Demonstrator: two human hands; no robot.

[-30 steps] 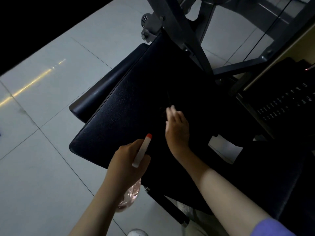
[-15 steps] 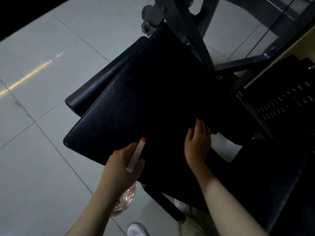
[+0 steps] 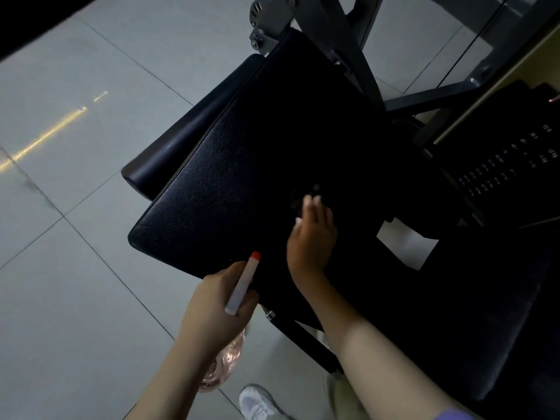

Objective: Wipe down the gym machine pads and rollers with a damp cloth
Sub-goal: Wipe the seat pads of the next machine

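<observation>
On the black pad [image 3: 242, 177], the right hand [image 3: 312, 237] has slid back leftward.

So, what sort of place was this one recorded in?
Most likely a gym: a wide black textured vinyl pad on a grey steel frame, a black cylindrical roller beside it, and what looks like a dark weight stack with white markings.

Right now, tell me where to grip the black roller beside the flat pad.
Wrap your grip round the roller at its near free end, coming from the floor side. It is a smooth cylinder; the flat pad crowds its other side and the far end runs up to the metal bracket. Likely the right hand, since the left hand holds the spray bottle.
</observation>
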